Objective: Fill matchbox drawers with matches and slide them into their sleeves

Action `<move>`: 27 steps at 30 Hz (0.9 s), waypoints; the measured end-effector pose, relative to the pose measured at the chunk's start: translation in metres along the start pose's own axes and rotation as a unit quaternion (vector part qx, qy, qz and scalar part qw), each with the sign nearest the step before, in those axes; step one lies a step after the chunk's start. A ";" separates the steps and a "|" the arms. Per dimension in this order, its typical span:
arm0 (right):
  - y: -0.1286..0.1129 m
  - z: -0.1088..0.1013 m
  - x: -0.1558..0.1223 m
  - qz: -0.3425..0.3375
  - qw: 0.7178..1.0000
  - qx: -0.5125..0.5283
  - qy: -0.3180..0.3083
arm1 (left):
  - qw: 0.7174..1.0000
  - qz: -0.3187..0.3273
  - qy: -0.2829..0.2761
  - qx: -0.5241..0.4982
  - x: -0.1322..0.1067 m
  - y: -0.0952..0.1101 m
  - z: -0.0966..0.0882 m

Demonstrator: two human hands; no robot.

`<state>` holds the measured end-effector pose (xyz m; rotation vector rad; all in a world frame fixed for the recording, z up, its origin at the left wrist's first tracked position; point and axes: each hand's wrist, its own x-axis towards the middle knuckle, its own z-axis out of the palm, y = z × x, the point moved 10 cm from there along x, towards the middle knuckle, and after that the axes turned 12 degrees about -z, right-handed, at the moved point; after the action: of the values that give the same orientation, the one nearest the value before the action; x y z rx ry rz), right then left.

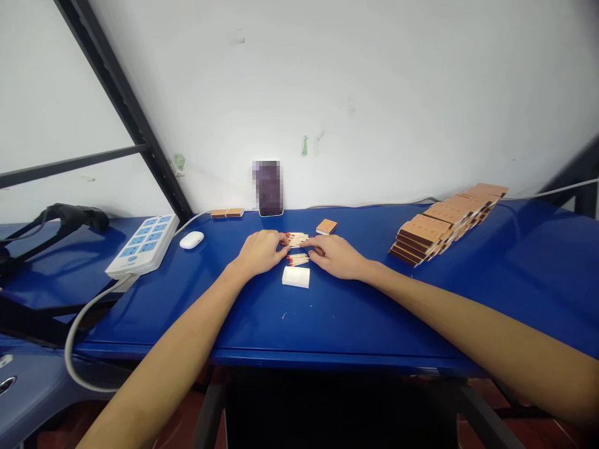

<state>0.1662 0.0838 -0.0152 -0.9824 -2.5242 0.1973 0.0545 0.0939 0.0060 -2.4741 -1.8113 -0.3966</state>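
Observation:
Red-tipped matches (297, 239) lie in two small bunches on the blue table (327, 312), between my hands. My left hand (260, 251) rests knuckles up, its fingertips pinched on the ends of the matches. My right hand (336, 255) lies beside them on the other side, fingers curled and touching the lower bunch (299, 259). A white inner matchbox tray (296, 277) sits just in front of the matches, touched by neither hand. A brown matchbox sleeve (326, 226) lies just behind my right hand.
A long overlapping row of brown matchboxes (444, 227) runs along the right. Two more boxes (227, 213) and a propped phone (268, 188) stand by the wall. A white earbud case (191, 239) and power strip (143, 244) lie left, with a black metal frame (131, 112).

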 end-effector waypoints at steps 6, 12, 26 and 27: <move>0.001 0.000 -0.001 0.001 1.000 0.002 0.003 | 1.000 0.004 -0.008 -0.022 0.000 0.001 0.001; 0.001 -0.001 -0.001 0.000 1.000 0.017 0.013 | 0.999 0.006 -0.005 -0.040 0.000 0.002 0.000; 0.004 -0.001 -0.003 -0.001 0.997 0.067 0.033 | 0.999 0.013 0.022 -0.040 0.002 -0.003 -0.002; 0.004 -0.001 -0.003 -0.001 0.998 0.059 0.030 | 0.999 0.016 0.024 -0.029 0.002 -0.004 -0.002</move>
<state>0.1710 0.0842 -0.0165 -0.9257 -2.4287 0.3094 0.0513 0.0965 0.0078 -2.5039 -1.7659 -0.5086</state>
